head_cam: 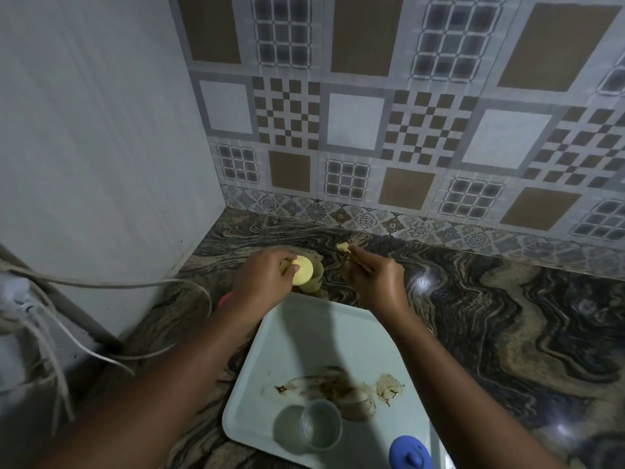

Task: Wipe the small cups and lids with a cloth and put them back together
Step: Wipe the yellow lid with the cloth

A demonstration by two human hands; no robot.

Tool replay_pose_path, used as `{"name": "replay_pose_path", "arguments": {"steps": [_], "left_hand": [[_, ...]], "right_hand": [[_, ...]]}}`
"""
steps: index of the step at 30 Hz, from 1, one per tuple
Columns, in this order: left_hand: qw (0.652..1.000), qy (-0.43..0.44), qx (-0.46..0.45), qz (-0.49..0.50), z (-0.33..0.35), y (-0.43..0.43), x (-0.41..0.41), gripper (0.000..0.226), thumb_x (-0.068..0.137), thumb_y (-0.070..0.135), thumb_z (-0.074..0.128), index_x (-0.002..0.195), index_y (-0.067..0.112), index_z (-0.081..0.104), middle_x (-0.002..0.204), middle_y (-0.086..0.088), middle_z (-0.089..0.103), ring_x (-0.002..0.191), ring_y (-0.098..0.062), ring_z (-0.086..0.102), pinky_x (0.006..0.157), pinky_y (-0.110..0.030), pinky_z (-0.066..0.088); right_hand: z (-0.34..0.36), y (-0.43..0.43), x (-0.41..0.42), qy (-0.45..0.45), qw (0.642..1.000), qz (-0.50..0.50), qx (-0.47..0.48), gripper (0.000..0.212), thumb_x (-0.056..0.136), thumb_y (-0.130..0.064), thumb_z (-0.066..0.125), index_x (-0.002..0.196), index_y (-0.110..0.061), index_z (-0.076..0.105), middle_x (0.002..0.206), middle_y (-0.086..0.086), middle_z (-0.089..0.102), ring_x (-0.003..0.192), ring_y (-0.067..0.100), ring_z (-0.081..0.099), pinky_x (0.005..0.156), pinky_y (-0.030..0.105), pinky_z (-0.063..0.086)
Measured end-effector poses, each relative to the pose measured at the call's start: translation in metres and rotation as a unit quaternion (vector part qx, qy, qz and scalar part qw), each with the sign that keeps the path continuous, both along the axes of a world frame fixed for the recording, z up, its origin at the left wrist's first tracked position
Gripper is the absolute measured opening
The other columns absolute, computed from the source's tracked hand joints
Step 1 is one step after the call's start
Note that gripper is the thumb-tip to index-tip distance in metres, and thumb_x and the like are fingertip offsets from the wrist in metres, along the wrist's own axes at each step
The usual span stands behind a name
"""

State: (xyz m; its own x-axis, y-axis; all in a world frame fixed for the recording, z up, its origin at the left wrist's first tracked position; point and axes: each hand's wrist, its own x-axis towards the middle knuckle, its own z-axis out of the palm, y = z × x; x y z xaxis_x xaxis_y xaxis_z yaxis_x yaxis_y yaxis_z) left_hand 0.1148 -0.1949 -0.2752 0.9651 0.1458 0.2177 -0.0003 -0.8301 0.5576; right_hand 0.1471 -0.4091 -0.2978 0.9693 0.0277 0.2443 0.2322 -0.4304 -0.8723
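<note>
My left hand [267, 275] grips a round yellow lid [303, 270] over a small cup [314, 280] standing on the marble counter, beyond the tray. My right hand [372, 277] reaches toward the back of the counter and pinches a small yellow piece [343, 247], cloth or lid I cannot tell. On the pale tray [304, 333] near me sits a clear small cup [319, 424], open and upright. A blue lid [409, 453] lies at the tray's near right edge.
Brown stains [338, 389] smear the tray's middle. A pink object [224, 299] peeks out under my left wrist. White cables [101, 286] hang along the left wall. A tiled wall closes off the back of the counter.
</note>
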Motion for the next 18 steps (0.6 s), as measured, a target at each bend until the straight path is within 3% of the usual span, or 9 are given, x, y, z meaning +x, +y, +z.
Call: {"name": "replay_pose_path", "arguments": {"steps": [5, 9, 12, 18], "left_hand": [[0.999, 0.034, 0.010, 0.007, -0.024, -0.011, 0.040, 0.029, 0.088, 0.032, 0.069, 0.114, 0.020, 0.072, 0.116, -0.002, 0.072, 0.105, -0.022, 0.066, 0.084, -0.039, 0.056], [0.998, 0.057, 0.025, 0.012, -0.042, -0.022, 0.060, 0.029, 0.088, 0.031, 0.069, 0.115, 0.018, 0.072, 0.114, -0.007, 0.071, 0.105, -0.028, 0.065, 0.084, -0.042, 0.055], [0.997, 0.068, 0.022, 0.014, -0.058, -0.024, 0.070, 0.029, 0.088, 0.030, 0.070, 0.114, 0.017, 0.072, 0.112, -0.008, 0.072, 0.102, -0.028, 0.066, 0.083, -0.040, 0.055], [0.995, 0.096, -0.016, 0.020, -0.071, -0.023, 0.082, 0.028, 0.090, 0.025, 0.067, 0.116, 0.015, 0.069, 0.113, -0.010, 0.071, 0.104, -0.030, 0.065, 0.084, -0.036, 0.049]], "right_hand": [[-0.028, 0.015, 0.030, -0.006, 0.999, -0.011, -0.040, 0.038, 0.090, -0.001, 0.072, 0.128, -0.003, 0.068, 0.125, 0.014, 0.070, 0.118, 0.013, 0.061, 0.101, 0.013, 0.044], [-0.039, 0.020, 0.039, 0.008, 0.999, -0.028, -0.040, 0.035, 0.093, -0.003, 0.071, 0.128, -0.001, 0.068, 0.124, 0.010, 0.069, 0.117, 0.012, 0.059, 0.086, -0.011, 0.029], [-0.049, 0.018, 0.045, 0.004, 0.998, -0.037, -0.043, 0.035, 0.092, -0.006, 0.072, 0.127, -0.003, 0.069, 0.123, 0.013, 0.071, 0.112, 0.010, 0.063, 0.088, -0.009, 0.032], [-0.059, 0.013, 0.048, 0.014, 0.998, -0.056, -0.012, 0.033, 0.092, -0.007, 0.073, 0.124, -0.006, 0.071, 0.120, 0.012, 0.072, 0.114, 0.015, 0.067, 0.101, 0.016, 0.045]]}}
